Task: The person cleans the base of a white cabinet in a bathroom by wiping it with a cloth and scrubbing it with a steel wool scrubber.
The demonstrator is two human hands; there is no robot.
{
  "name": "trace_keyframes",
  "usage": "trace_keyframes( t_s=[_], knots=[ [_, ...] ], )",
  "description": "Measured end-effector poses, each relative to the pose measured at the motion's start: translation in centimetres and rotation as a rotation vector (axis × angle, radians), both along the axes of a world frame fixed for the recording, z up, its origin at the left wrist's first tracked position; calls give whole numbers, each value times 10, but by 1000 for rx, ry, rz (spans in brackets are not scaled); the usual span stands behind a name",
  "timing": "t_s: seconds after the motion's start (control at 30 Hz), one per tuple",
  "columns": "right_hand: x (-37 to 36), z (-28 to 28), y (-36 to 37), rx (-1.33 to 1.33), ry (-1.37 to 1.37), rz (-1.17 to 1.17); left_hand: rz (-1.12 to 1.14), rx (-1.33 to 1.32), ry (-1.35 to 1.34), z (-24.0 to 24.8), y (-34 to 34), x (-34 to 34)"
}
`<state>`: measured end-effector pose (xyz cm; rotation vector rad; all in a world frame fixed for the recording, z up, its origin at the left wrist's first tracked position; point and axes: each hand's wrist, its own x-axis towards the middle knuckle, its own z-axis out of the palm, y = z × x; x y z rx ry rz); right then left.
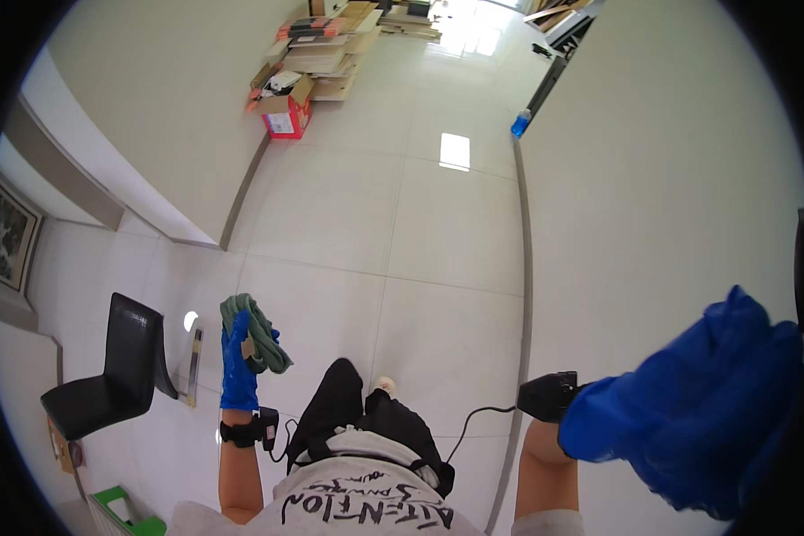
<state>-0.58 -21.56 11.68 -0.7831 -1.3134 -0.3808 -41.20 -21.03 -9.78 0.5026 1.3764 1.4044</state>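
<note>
My left hand [238, 371], in a blue rubber glove, is closed round a bunched green cloth [266, 334]. It is held out at the left, over the tiled floor. My right hand [688, 415] is raised at the right, close to the camera, and shows as a large crumpled blue glove. Its fingers cannot be told apart, nor whether they hold anything. Beside it stands the pale wall [661, 179]; contact with the wall cannot be told. Each wrist has a black strapped device, the left one [266, 429] and the right one [548, 396].
A black chair [121, 380] stands at the left. Ahead, by the left wall, are a red open box [286, 122] and stacked boards [330, 58]. A bottle of blue liquid [520, 123] stands by the right wall's base. Cables run from the wrist devices toward my waist.
</note>
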Motion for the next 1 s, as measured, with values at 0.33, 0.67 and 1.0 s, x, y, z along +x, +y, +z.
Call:
trace_keyframes(
  t_s=[0.33, 0.67, 1.0],
  knots=[
    [-47, -53, -3, -383, 196, 6, 107, 146, -58, -15, 14, -5],
    [65, -62, -26, -972, 214, -108, -231, 239, -136, 15, 117, 144],
    [277, 4, 187, -661, -391, -182, -330, 207, -271, 46, 316, 345]
  ],
)
